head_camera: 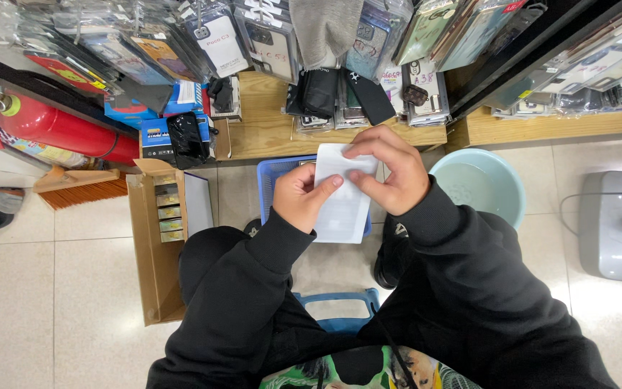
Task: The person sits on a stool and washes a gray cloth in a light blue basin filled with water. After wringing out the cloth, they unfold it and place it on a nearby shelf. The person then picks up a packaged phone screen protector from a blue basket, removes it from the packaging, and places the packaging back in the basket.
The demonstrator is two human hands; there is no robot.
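Note:
A flat white packet point(341, 205) is held upright between both hands over a blue plastic basket point(271, 176). My left hand point(302, 196) grips its left edge, thumb across the front. At the packet's upper right corner my right hand point(386, 169) pinches it with the fingertips. Both arms are in black sleeves. The basket's inside is mostly hidden behind the packet and hands.
Racks of packaged phone cases point(217, 43) hang above a wooden shelf point(268, 133). An open cardboard box point(156, 230) stands at the left, a pale green basin point(480, 187) at the right, a grey machine point(617, 223) farther right. A red fire extinguisher point(59, 126) and a broom point(84, 189) lie at the left.

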